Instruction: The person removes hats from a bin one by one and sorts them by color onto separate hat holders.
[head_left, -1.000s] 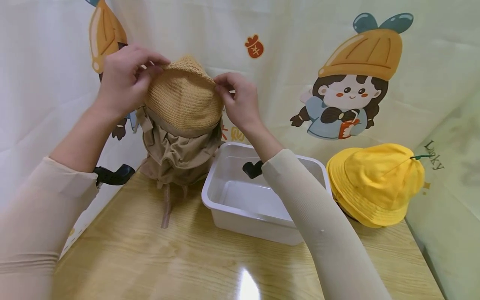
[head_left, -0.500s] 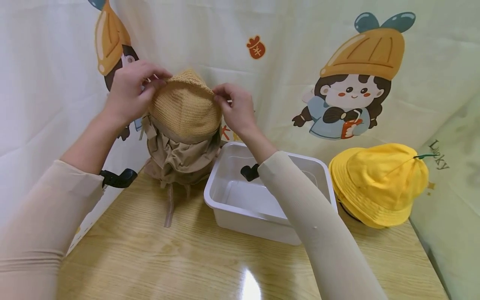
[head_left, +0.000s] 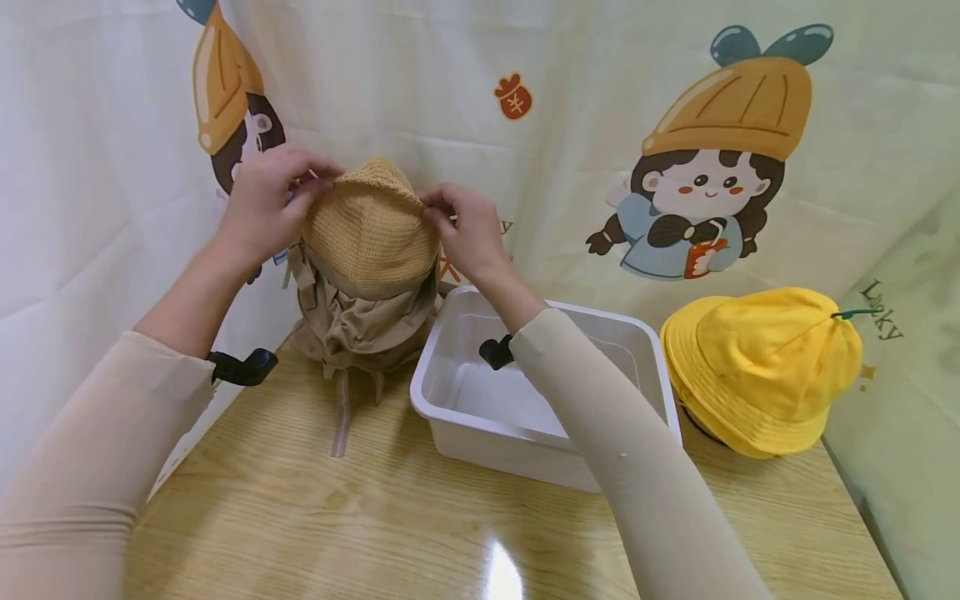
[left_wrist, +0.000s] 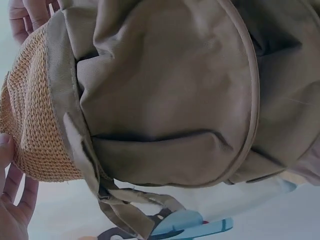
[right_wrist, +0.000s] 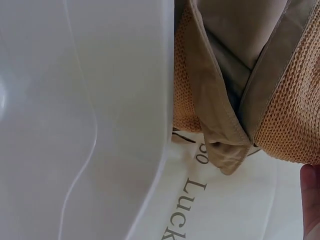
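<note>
A sun hat with a tan woven brim (head_left: 367, 233) and gathered khaki cloth (head_left: 360, 321) below it is at the back left, beside the white bin. My left hand (head_left: 270, 196) pinches the brim's upper edge on one side, and my right hand (head_left: 468, 229) pinches it on the other. Khaki cloth with a strap (left_wrist: 132, 210) fills most of the left wrist view, where fingertips of both hands show at the woven edge. In the right wrist view, more woven material (right_wrist: 184, 95) shows behind the cloth, next to the bin's wall.
A white plastic bin (head_left: 487, 454) stands on the wooden table (head_left: 360, 533), under my right forearm. To its right, a yellow bucket hat (head_left: 765, 367) sits near the side wall. A printed cloth backdrop (head_left: 570, 108) closes off the back.
Both hands have come down with the sun hat, the left hand shifting slightly right. The hold on the brim stays the same. The bin and yellow hat have stayed in place.
</note>
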